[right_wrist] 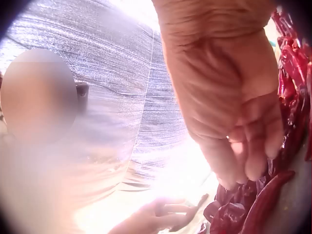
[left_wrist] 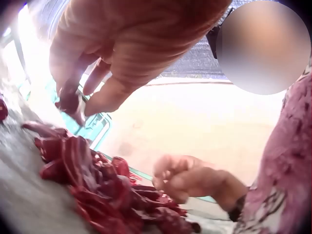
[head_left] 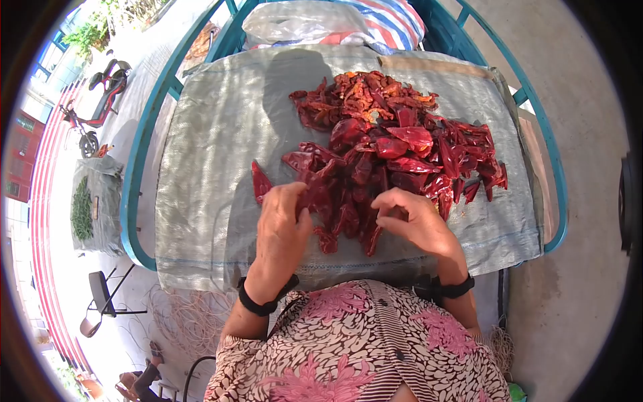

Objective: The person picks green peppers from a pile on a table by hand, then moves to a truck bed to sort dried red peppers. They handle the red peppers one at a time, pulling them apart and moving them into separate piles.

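A pile of dried red peppers (head_left: 362,167) lies on a grey woven sheet (head_left: 201,167), with both hands at its near edge. My left hand (head_left: 281,218) is at the pile's left side, its palm turned down. In the left wrist view its thumb and fingers pinch a small dark red pepper (left_wrist: 72,103) above the others. Across from it, my right hand (head_left: 422,221) hovers at the near right edge, its fingers loosely bent. From the right wrist view, the right fingertips (right_wrist: 229,183) come right over the peppers, and nothing shows between them.
A blue metal rail (head_left: 137,161) runs round the sheet. Striped and clear plastic bags (head_left: 308,23) lie at the far end. Off to the left are a red scooter (head_left: 100,100), a sheet with green pods (head_left: 82,208) and a folding chair (head_left: 100,295).
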{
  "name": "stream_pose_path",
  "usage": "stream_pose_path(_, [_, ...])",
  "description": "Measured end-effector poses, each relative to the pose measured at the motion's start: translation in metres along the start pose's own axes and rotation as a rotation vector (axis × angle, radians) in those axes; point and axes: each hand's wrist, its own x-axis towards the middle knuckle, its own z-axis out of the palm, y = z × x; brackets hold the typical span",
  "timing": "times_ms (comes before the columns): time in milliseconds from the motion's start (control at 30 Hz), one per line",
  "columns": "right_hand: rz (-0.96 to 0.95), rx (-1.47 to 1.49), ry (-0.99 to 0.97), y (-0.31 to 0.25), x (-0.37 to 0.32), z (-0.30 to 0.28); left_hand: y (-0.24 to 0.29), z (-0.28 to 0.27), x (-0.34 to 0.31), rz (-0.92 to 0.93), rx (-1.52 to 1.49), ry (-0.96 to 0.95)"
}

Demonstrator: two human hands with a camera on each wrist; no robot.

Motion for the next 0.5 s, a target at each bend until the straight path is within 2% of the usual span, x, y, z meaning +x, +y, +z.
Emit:
stream_pose_path(67, [-0.082,-0.201,-0.08,-0.002,-0.009,-0.007,-0.001,-0.004,0.006,0.062,0.2,0.102])
stream_pose_path(167, [-0.056,-0.361,-0.045,0.006,-0.013,0.004,-0.004,0.001,-0.001,-0.02,-0.081,-0.045])
stream_pose_path(267, [-0.131,-0.281,0.035,0.018,-0.011,0.005,0.018,-0.001,0.001,-0.088,-0.33,-0.437])
stream_pose_path(367, [-0.094,-0.237,0.162,0.008,-0.008,0.005,0.034,0.008,-0.003,0.04,-0.22,-0.486])
stream_pose_path(400, [-0.111,-0.184,0.151,0.007,-0.008,0.005,0.039,0.009,-0.001,0.037,-0.182,-0.502])
stream_pose_path(500, [-0.126,-0.065,0.128,0.006,-0.01,0.002,0.032,0.032,-0.005,0.108,-0.249,-0.34])
